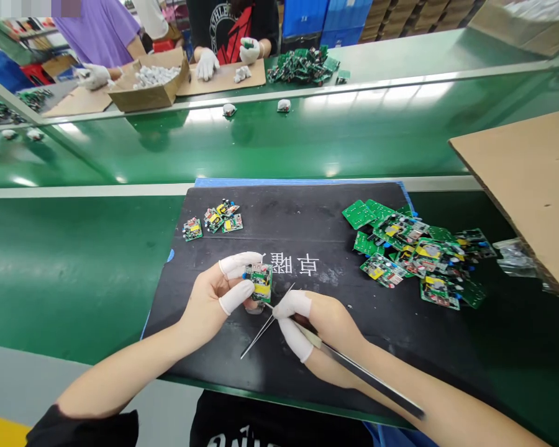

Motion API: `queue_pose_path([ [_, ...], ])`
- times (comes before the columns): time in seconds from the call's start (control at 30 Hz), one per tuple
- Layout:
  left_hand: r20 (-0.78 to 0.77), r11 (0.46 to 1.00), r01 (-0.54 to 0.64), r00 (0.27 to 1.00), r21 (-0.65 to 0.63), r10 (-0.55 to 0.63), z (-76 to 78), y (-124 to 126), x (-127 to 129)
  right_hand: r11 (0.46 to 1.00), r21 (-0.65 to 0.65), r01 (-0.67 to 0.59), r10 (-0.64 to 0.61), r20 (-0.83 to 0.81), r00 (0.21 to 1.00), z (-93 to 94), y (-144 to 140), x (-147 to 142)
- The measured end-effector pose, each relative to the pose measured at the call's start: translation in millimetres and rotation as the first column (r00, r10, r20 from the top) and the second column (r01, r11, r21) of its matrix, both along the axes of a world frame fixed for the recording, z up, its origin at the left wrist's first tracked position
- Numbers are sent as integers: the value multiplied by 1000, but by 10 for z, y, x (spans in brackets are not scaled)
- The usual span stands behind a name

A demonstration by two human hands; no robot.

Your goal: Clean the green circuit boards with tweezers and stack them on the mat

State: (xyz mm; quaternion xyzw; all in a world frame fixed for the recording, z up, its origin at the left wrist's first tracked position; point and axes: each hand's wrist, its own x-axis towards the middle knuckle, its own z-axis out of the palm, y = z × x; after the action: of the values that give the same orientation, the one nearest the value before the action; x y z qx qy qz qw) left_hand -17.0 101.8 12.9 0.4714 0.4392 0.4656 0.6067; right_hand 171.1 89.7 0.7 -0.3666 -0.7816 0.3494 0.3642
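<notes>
My left hand [214,292], with white finger cots on thumb and fingers, pinches a small circuit board [261,283] above the mat. Yellow-wrapped and blue parts show on its upper face. My right hand [317,326], also in finger cots, is closed round a long slim tool [372,377] with a dark handle and a pale section. Its thin tip points at the board's lower edge; I cannot tell if they touch. Metal tweezers [261,332] show just below the board, partly behind my right fingertips; whether they lie on the mat or are held is unclear.
Several small boards [214,217] lie at the black mat's [279,217] back left. A larger heap of boards [414,248] covers its right side, beside a cardboard flap [522,180]. Beyond runs a green conveyor [279,143] with white-topped pieces. Gloved co-workers handle parts across it.
</notes>
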Motion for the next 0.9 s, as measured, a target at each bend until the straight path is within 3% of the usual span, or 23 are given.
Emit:
queue_pose_path([
  [0.13, 52, 995, 75, 996, -67, -72, 9, -1, -31, 1000, 26, -1, 1, 15, 1000, 7, 7, 16],
  [0.23, 85, 995, 90, 993, -43, -86, -7, -13, -31, 998, 57, -33, 34, -9, 999, 38, 17, 65],
  [0.4, -22, 991, 78, 997, 110, -76, -76, -78, -5, 984, -51, 168, -175, -264, 948, 147, 11, 199],
  [0.47, -137, 972, 87, 989, 216, -58, -87, -104, -4, 980, -60, 189, -198, -348, 916, 174, 16, 208],
  [0.57, -257, 933, 136, 965, 334, -49, -83, -121, -14, 990, -39, 133, -137, -386, 912, 195, 31, 180],
  [0.7, -305, 880, 205, 950, 427, -73, -87, -119, -32, 993, -62, 96, -113, -433, 894, 199, 18, 158],
  [0.9, -455, 792, 272, 890, 547, 9, -100, -117, -42, 984, -153, 89, -145, -407, 902, 186, -41, 195],
])
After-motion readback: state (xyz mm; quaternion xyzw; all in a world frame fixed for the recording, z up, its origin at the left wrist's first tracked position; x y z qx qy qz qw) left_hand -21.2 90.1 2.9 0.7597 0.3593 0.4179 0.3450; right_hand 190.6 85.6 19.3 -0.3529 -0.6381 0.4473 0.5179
